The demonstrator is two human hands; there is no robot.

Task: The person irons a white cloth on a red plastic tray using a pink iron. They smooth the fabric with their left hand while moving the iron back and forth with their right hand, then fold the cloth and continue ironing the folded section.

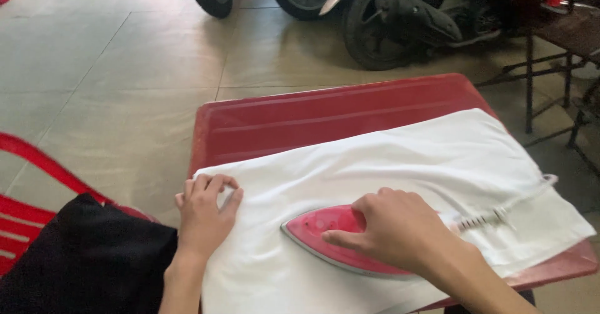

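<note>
From the head camera, a white cloth lies spread over a red plastic table, covering the table's near half and hanging past its edge at 4 o'clock. The right hand is wrapped over the handle of a pink iron — fingers curled round it, thumb along the side — with the iron's soleplate flat on the cloth and its tip pointing to 9 o'clock. The iron's white cord trails off toward 3 o'clock across the fabric. The left hand sits at the cloth's left edge, 9 o'clock of the iron, fingers bent and pinching the hem, it seems. At 8 o'clock a black garment drapes a red chair. At 12 o'clock, parked motorbikes stand on the tiled floor.
</note>
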